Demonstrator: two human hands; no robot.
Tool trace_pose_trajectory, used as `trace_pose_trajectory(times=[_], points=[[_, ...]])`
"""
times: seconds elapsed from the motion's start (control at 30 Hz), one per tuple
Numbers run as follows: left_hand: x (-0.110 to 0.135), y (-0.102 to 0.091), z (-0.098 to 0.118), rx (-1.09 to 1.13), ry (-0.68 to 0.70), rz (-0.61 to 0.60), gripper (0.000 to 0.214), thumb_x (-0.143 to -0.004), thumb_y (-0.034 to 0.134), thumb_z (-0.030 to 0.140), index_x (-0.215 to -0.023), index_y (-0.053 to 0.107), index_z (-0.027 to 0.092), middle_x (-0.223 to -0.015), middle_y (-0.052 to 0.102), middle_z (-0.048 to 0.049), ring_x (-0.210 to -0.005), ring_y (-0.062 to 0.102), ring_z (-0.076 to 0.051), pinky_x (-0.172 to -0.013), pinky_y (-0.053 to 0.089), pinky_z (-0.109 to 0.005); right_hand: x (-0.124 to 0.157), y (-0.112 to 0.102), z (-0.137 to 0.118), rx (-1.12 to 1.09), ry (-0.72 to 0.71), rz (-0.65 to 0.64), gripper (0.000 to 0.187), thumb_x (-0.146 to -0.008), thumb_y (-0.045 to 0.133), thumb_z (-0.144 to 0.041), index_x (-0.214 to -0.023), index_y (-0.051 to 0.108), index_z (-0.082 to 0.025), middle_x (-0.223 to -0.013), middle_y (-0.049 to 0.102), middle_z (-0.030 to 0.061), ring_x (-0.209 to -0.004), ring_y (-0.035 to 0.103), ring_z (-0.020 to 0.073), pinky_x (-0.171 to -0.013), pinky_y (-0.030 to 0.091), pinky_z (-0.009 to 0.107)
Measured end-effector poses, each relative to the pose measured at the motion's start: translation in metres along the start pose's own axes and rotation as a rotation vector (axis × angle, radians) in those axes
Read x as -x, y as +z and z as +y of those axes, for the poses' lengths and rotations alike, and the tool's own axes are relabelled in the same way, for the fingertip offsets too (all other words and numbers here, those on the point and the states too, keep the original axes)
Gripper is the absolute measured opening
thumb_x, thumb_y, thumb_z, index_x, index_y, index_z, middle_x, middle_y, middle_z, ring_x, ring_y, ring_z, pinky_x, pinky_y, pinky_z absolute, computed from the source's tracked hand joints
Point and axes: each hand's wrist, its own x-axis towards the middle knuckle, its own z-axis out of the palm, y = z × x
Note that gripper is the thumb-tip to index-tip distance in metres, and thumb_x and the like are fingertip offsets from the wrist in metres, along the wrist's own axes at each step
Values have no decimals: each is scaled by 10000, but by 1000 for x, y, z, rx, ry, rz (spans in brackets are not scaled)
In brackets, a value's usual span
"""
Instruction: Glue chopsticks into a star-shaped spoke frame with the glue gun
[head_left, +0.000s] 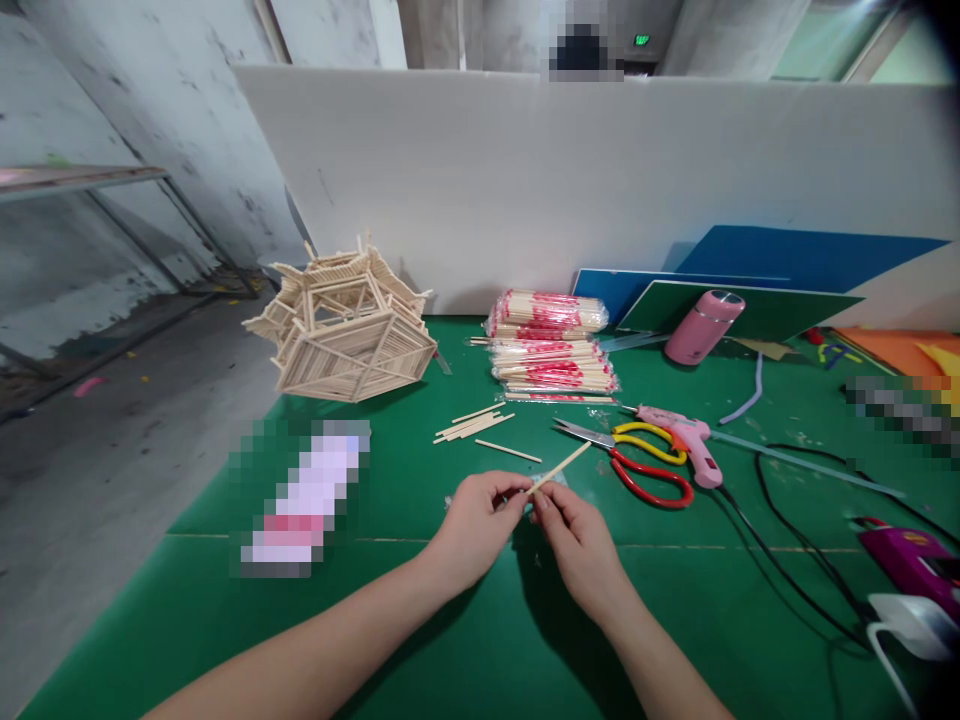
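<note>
Above the middle of the green counter (405, 620), between the person's two hands, a thin wooden stick (568, 462) is held at its near end. Its long axis runs on a slant: the near end sits low at the fingertips, and the free end points away from the body and to the right, toward the open scissors (598, 436). The left hand (480, 525) has its grip clamped on that near end, thumb against fingers; the right hand (581, 545) has its grip closed on the stick just beside — the fingertips of both hands nearly meet.

Just beyond the hands, one loose stick (508, 451) lies on a different slant, its right end nearer the person. Behind it is a small cluster of sticks (474, 425) (roughly side by side, right ends farther away). The scissors aim their blades left, handles right, with a pink glue gun (679, 428) next to them. Farther back are wrapped stick bundles (553, 365) — and, to their left, a latticed wooden structure (356, 365).
</note>
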Motion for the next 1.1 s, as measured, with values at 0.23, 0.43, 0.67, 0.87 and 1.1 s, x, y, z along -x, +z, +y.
trace_pose_trajectory(times=[0.23,0.43,0.67,0.87,1.1], points=[[1,1,-3,-12,0,-3,256,-714,464,177,-880,652,129,-796,660,-46,-726,566,-157,-672,437,-242,1,1,3,-5,-13,-7,263,-840,366,-305,-892,570,-147,-648,499,-2,-600,443,127,-552,358,214],[2,1,-3,15,5,28,244,-702,478,164,-863,657,120,-834,668,-63,-754,581,-165,-702,444,-252,2,1,3,18,-11,3,253,-839,375,-288,-905,573,-145,-643,500,-1,-600,442,129,-548,350,213],[3,3,-1,23,-12,83,216,-686,502,171,-820,662,114,-812,671,-72,-747,590,-172,-705,447,-257,1,-1,0,66,-10,14,247,-836,376,-273,-885,585,-152,-624,510,-5,-582,457,126,-528,348,204],[2,4,-3,17,-19,83,206,-685,502,176,-803,660,117,-799,669,-71,-732,586,-172,-699,444,-266,3,-2,-3,106,-47,20,232,-836,374,-250,-865,590,-168,-635,528,-4,-590,470,126,-538,354,202],[-1,-8,-1,-3,-31,146,193,-687,513,220,-792,644,125,-752,653,-48,-695,564,-156,-666,427,-252,8,-2,-2,56,-9,46,215,-835,389,-293,-810,566,-174,-610,479,-16,-555,422,110,-510,323,203]])
